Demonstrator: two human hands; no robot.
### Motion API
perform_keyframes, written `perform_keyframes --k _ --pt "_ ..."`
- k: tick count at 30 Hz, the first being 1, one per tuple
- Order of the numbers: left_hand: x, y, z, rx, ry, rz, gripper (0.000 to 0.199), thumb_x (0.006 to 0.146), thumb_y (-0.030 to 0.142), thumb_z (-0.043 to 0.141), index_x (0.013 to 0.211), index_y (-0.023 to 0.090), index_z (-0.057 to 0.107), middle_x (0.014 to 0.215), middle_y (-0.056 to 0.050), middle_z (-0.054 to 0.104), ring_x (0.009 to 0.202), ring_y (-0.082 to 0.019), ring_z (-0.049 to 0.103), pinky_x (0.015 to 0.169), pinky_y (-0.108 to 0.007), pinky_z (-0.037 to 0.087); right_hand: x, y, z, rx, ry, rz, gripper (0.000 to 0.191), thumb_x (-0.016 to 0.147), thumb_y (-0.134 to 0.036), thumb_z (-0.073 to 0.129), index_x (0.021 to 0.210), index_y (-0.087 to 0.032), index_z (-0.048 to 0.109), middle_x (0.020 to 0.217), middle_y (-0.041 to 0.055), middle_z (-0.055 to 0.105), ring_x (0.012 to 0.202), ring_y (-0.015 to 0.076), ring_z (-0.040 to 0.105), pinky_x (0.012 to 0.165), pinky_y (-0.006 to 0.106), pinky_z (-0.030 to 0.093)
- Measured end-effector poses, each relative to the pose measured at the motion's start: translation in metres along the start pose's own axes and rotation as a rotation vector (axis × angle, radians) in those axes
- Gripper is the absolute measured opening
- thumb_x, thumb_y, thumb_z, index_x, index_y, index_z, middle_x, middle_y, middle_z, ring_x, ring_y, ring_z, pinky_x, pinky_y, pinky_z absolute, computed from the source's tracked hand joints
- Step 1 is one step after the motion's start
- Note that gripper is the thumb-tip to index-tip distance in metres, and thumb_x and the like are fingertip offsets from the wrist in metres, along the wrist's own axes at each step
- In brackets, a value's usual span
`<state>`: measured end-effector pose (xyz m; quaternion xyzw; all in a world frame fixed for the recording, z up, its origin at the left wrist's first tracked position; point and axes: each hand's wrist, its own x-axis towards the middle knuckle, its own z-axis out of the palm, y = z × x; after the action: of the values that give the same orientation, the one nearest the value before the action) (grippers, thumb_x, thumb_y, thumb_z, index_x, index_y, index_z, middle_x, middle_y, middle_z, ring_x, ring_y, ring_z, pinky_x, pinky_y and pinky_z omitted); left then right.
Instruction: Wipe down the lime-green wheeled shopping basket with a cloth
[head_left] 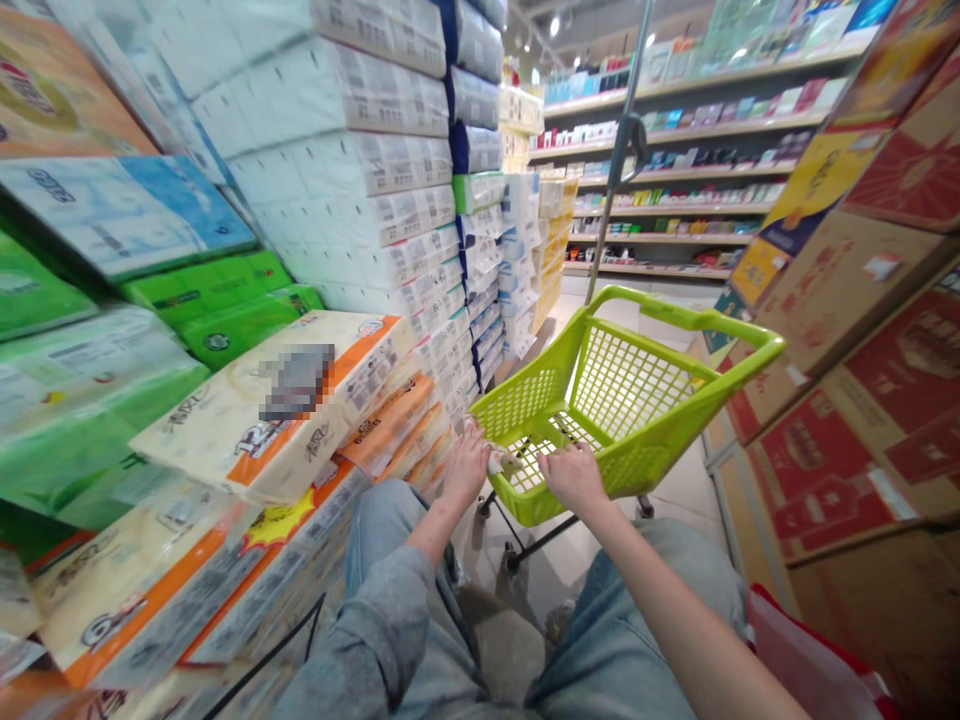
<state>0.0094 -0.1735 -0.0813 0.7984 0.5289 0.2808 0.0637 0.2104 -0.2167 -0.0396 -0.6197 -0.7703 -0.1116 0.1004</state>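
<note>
Two hands on cart, head view: green cart (652, 450) stands in aisle between tissue stacks (409, 215) and cartons (817, 280). Right hand (576, 482): grip curled round near rim. Left hand (466, 468): at rim corner, closure can't tell. Risk: uneven push could swing cart into stacks, topple packs.

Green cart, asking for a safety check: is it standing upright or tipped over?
Upright: the green cart opens upward, with its wheels underneath.

Lime-green lattice-walled shopping cart (652, 440), dark wheeled frame (546, 539), standing upright on pale floor (686, 490)
</note>
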Motion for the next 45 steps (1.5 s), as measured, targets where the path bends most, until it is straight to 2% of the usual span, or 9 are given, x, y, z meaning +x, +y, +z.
perform_keyframes --k 5,11,15,20,28,31,35,40,45 --pt "-0.001 -0.006 -0.001 -0.051 -0.006 0.002 0.041 0.093 0.031 0.026 0.122 0.015 0.051 0.141 -0.008 0.039 0.136 -0.02 0.022 0.111 -0.044 0.025 -0.006 -0.013 -0.002 0.052 -0.118 -0.105 0.056 0.092 -0.04 0.028 0.067 -0.015 0.071 0.066 0.0109 0.068 0.065 0.0195 0.061 0.067 0.03 0.034" --pt "0.037 -0.026 0.01 -0.123 0.008 -0.193 0.038 0.09 0.027 0.032 0.12 0.011 0.05 0.143 -0.015 0.034 0.133 -0.022 0.03 0.108 -0.041 0.03 -0.005 -0.014 -0.002 0.051 -0.109 -0.141 0.053 0.092 -0.037 0.029 0.066 -0.014 0.07 0.067 0.0102 0.068 0.066 0.0181 0.062 0.071 0.03 0.035" --pt "0.048 -0.028 0.023 -0.139 0.091 -0.259 0.033 0.088 0.023 0.034 0.112 0.011 0.054 0.136 -0.017 0.042 0.129 -0.023 0.036 0.103 -0.04 0.036 -0.006 -0.015 0.002 0.049 -0.092 -0.129 0.053 0.091 -0.037 0.029 0.065 -0.015 0.07 0.066 0.0094 0.068 0.064 0.0181 0.062 0.069 0.03 0.035" --pt "0.031 -0.019 0.025 -0.128 0.117 -0.215 0.035 0.086 0.019 0.033 0.115 0.013 0.052 0.133 -0.015 0.047 0.128 -0.022 0.038 0.104 -0.04 0.036 -0.007 -0.012 0.001 0.04 -0.111 -0.105 0.055 0.091 -0.037 0.027 0.064 -0.015 0.07 0.066 0.0095 0.069 0.065 0.0188 0.062 0.067 0.03 0.035" --pt "-0.02 0.012 0.015 -0.18 0.071 -0.033 0.043 0.088 0.02 0.031 0.128 0.015 0.045 0.139 -0.011 0.041 0.129 -0.021 0.037 0.108 -0.042 0.033 -0.006 -0.006 -0.004 0.015 -0.132 -0.085 0.054 0.091 -0.037 0.028 0.066 -0.015 0.071 0.066 0.0108 0.068 0.065 0.0192 0.062 0.064 0.029 0.035" --pt "-0.025 0.012 0.016 -0.204 0.071 -0.029 0.044 0.088 0.02 0.031 0.131 0.015 0.042 0.138 -0.01 0.042 0.128 -0.019 0.038 0.107 -0.042 0.034 -0.006 -0.005 -0.004 0.011 -0.126 -0.098 0.053 0.09 -0.036 0.028 0.065 -0.015 0.07 0.066 0.0106 0.068 0.065 0.019 0.062 0.064 0.029 0.035" --pt "0.002 -0.004 0.016 -0.207 0.109 -0.11 0.044 0.088 0.019 0.031 0.129 0.015 0.043 0.139 -0.009 0.041 0.131 -0.019 0.034 0.109 -0.04 0.032 -0.005 -0.007 -0.001 0.024 -0.115 -0.106 0.053 0.09 -0.037 0.029 0.066 -0.014 0.07 0.067 0.0105 0.068 0.065 0.0188 0.062 0.065 0.029 0.035" --pt "0.046 -0.024 0.009 -0.16 0.042 -0.193 0.037 0.085 0.016 0.034 0.116 0.013 0.055 0.133 -0.012 0.048 0.126 -0.022 0.041 0.106 -0.041 0.034 -0.003 -0.012 0.003 0.046 -0.109 -0.122 0.053 0.091 -0.036 0.028 0.066 -0.017 0.07 0.066 0.0084 0.068 0.064 0.0173 0.061 0.068 0.028 0.035" --pt "0.036 -0.017 0.009 -0.2 0.099 -0.22 0.037 0.084 0.015 0.037 0.116 0.015 0.056 0.13 -0.008 0.051 0.125 -0.021 0.042 0.105 -0.039 0.036 -0.002 -0.015 0.005 0.034 -0.09 -0.088 0.052 0.09 -0.035 0.029 0.065 -0.016 0.071 0.065 0.0088 0.068 0.063 0.0181 0.061 0.067 0.029 0.035"
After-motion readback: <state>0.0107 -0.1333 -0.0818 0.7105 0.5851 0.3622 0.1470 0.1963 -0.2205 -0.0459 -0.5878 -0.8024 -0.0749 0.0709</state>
